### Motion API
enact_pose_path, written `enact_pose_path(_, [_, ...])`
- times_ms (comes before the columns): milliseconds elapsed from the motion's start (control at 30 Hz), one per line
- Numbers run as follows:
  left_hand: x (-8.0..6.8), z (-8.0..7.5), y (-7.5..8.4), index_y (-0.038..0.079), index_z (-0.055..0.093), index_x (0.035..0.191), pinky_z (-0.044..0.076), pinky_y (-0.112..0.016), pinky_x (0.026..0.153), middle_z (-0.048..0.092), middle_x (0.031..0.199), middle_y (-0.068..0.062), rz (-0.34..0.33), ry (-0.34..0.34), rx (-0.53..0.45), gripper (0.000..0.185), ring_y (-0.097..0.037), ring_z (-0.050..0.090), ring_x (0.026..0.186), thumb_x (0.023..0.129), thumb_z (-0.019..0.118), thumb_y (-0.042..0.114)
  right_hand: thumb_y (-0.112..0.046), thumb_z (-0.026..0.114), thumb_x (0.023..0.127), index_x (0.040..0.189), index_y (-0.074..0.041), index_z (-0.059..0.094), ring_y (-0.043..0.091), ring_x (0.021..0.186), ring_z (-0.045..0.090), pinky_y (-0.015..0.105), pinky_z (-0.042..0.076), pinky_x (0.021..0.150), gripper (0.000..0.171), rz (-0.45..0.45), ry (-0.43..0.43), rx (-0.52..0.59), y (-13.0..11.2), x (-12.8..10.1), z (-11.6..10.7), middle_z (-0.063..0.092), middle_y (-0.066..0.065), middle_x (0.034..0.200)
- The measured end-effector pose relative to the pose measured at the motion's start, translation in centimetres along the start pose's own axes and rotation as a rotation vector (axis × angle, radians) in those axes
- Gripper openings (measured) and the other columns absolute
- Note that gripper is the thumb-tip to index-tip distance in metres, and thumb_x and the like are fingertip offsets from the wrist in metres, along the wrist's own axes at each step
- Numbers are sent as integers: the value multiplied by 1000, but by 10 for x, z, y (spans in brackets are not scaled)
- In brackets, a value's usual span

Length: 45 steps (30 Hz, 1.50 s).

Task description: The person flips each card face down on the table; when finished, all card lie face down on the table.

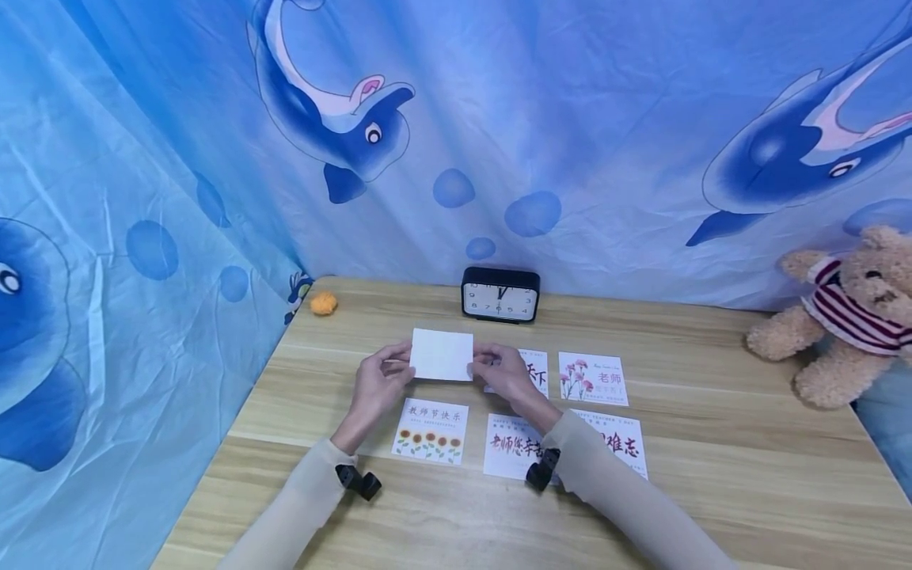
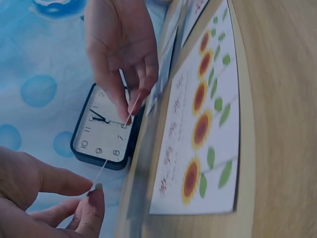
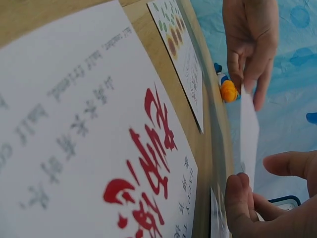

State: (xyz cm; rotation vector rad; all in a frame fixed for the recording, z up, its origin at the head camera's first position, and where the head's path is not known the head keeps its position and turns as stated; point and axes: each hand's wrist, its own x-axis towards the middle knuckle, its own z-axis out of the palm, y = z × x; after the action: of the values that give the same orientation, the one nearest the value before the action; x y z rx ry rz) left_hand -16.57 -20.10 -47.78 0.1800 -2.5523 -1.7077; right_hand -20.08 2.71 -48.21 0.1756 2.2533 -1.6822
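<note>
A blank white card (image 1: 442, 355) is held up above the table between both hands, its plain face showing in the head view. My left hand (image 1: 381, 384) pinches its left edge between thumb and fingers. At the opposite edge, my right hand (image 1: 504, 375) grips it with the fingertips. From the left wrist the card appears edge-on as a thin line. Just below lies a sunflower card (image 1: 430, 431). A card with red lettering (image 1: 507, 445) lies under the right wrist, and the right hand partly hides another red-lettered card (image 1: 539, 383) behind it.
A pink-flower card (image 1: 594, 380) and a further red-lettered card (image 1: 628, 445) lie to the right. A black desk clock (image 1: 500, 294) stands at the back. An orange fuzzy ball (image 1: 324, 303) sits at the back left corner, a teddy bear (image 1: 858, 313) at the right edge. Blue curtain (image 1: 606, 142) hangs behind.
</note>
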Motion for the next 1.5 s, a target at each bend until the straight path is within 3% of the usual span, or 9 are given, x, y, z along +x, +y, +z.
enact_pose_path(233, [4,1,-8,1,64,137,63,-38,96,72,121,-22,-54,-7,97,52,-35,71,112,87,75,-5,-15,67,95,140,-9,63,16,91,72,30,64,86,46,16,-45,21,2,-1,0,73,9,112])
enact_pose_path(567, [5,2,-13,-4,64,134,62,-43,98,73,116,-23,-16,-47,202,49,-34,72,106,86,76,-5,-17,66,94,140,-9,63,15,92,73,29,64,87,46,41,-61,-21,3,-4,-1,75,8,110])
enact_pose_path(1000, [6,4,-8,-3,65,133,61,-42,96,73,113,-17,-9,-58,301,46,-28,71,102,93,76,17,-22,65,98,144,-9,58,17,96,75,33,63,93,49,50,-79,-43,3,-5,-6,77,8,111])
enact_pose_path(1167, [7,4,-6,-2,63,134,61,-43,97,70,115,-18,21,-40,291,47,-29,70,104,95,75,19,-22,66,98,145,-10,58,17,97,76,35,63,96,49,50,-78,-19,2,-8,-10,77,9,113])
enact_pose_path(1400, [5,9,3,-1,65,132,63,-42,97,67,123,-21,130,29,168,40,-34,71,110,96,74,15,-26,65,100,146,-11,57,22,105,76,41,58,106,49,-1,-53,-5,-4,-17,-23,75,9,118])
enact_pose_path(1500, [3,14,8,1,66,130,63,-42,97,68,125,-21,159,25,140,38,-33,71,110,96,74,15,-24,65,101,147,-10,57,24,109,75,40,59,105,49,-8,-47,12,-6,-20,-30,74,11,123])
